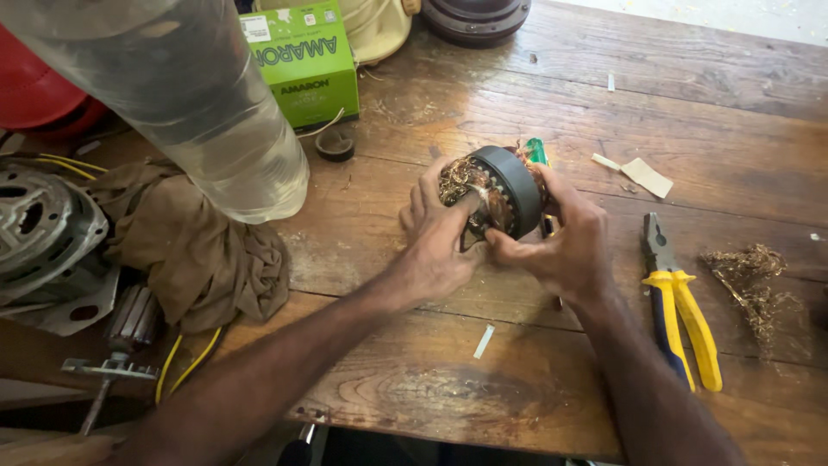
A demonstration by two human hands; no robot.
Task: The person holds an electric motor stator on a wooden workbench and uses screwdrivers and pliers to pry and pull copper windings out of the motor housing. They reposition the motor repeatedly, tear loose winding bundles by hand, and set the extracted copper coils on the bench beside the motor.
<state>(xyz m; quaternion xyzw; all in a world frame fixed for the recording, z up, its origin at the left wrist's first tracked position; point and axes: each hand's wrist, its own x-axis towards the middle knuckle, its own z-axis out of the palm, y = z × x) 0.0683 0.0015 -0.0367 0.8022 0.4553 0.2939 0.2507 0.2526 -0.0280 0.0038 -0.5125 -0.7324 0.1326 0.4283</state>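
Observation:
A round dark motor stator with tangled copper winding wire stands on edge above the wooden table, between both hands. My left hand grips its left side, fingers pressed into the copper wire. My right hand holds its right side, thumb against the lower rim. A green-handled tool pokes out behind the stator; which hand holds it is hidden.
Yellow-and-blue pliers lie right of my right hand, beside a heap of scrap copper wire. A clear plastic bottle, a green box, a brown rag and a grey motor housing are on the left. Paper scraps lie at the right.

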